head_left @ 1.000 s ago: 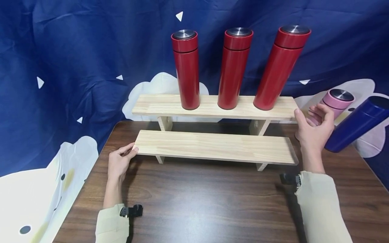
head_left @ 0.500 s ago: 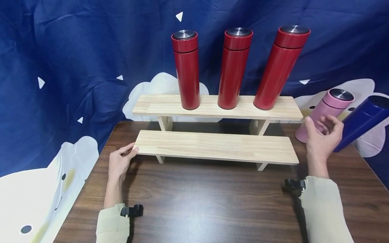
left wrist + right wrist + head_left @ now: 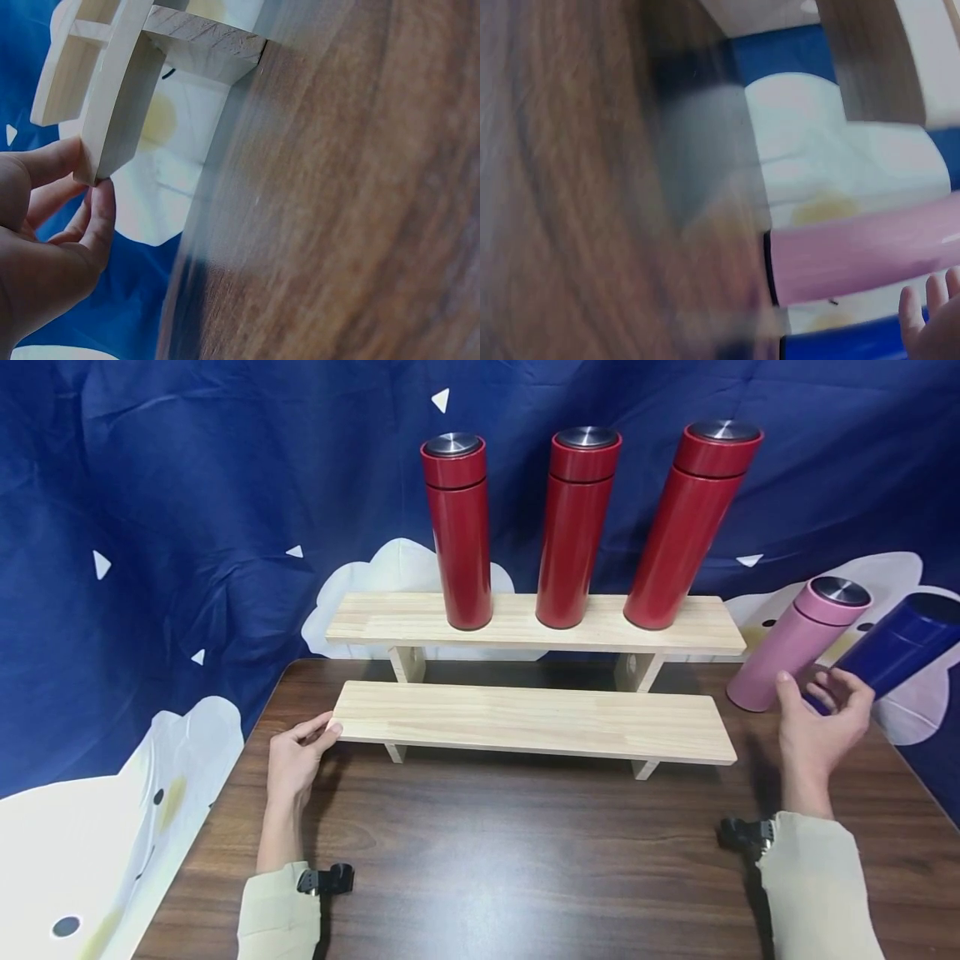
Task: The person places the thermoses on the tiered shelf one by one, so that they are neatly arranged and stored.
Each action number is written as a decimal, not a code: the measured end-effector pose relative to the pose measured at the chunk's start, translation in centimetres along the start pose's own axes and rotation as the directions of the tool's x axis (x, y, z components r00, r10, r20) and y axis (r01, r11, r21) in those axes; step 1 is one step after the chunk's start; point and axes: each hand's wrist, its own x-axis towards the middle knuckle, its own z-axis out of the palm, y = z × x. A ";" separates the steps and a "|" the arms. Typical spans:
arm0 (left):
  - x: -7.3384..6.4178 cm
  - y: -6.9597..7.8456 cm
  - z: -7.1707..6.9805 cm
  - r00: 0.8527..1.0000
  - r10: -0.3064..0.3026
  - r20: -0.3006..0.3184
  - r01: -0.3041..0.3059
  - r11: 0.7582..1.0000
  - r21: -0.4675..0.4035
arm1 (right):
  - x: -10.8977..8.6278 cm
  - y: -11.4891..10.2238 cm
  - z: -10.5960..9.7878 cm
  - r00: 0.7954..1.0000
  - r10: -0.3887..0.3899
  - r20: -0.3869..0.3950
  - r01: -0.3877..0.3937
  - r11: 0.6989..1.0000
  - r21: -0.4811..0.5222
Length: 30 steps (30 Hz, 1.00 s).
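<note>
My left hand (image 3: 294,762) pinches the front left corner of the lower board (image 3: 525,718) of a pale wooden two-tier stand; in the left wrist view the thumb and fingers meet the board's end (image 3: 88,169). At the right my right hand (image 3: 823,731) hovers with loosely bent fingers, holding nothing. Just beyond it stand a pink thermos bottle (image 3: 798,643) with a steel lid and a dark blue thermos bottle (image 3: 903,639), whose lower part the hand hides. In the right wrist view the fingertips (image 3: 909,307) overlap the blue bottle; contact is unclear.
Three red thermos bottles, left (image 3: 461,543), middle (image 3: 577,535) and right (image 3: 690,531), stand upright on the upper board (image 3: 390,617). The stand sits on a brown wood-grain table (image 3: 487,860). A blue curtain (image 3: 225,485) with white cartoon shapes hangs behind.
My right hand has moved right and toward me, from in front of the pink bottle to in front of the blue one, uncovering the pink bottle. The left hand stays at the board's corner.
</note>
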 end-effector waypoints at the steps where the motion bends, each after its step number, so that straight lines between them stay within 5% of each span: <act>1: 0.0 0.0 0.0 1.000 0.000 0.000 0.000 1.000 -0.001 | 0.1 0.1 -0.2 1.000 0.000 -0.009 0.000 1.000 -0.004; 20: 0.0 -0.1 0.0 1.000 -0.007 -0.001 0.007 1.000 0.000 | 2.3 0.7 -3.3 0.976 0.080 -0.205 -0.075 0.997 0.033; 30: -0.1 0.2 -0.1 1.000 -0.002 0.002 0.002 1.000 -0.021 | 5.0 1.9 -3.9 0.969 0.134 -0.210 -0.123 0.990 0.065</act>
